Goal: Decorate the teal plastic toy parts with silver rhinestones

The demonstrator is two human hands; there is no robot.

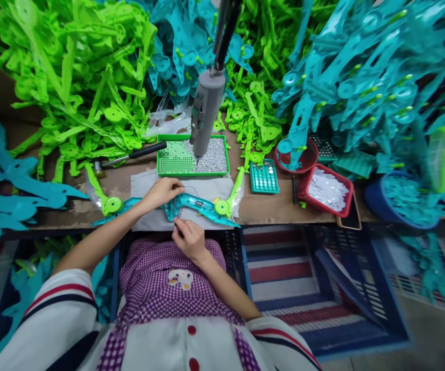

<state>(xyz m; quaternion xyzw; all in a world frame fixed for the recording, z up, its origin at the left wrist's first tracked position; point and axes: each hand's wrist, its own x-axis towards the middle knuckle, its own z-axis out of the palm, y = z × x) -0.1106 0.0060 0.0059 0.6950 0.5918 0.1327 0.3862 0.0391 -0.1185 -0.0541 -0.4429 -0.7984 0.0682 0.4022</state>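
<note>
Evidently, fine handwork on thin wires is under way at the teal plastic shell (197,202), which is laid on a grey cloth (144,186) just on the near side of the green tray (228,162). The shell's upper edge is met by the fingers of the left hand (163,191), bent and narrowly spaced; whether it is gripped or only touched cannot be told. The right hand (192,239) is held at its near edge, thumb and fingertips drawn close, beside a red wire (181,211); whether the wire is pinched cannot be made out. A light touch and a steadied shell seem to be called for, with the wires kept free of snags. Over the tray, a power screwdriver (208,105) is hung; left of it, a hammer (135,154) is placed.
</note>
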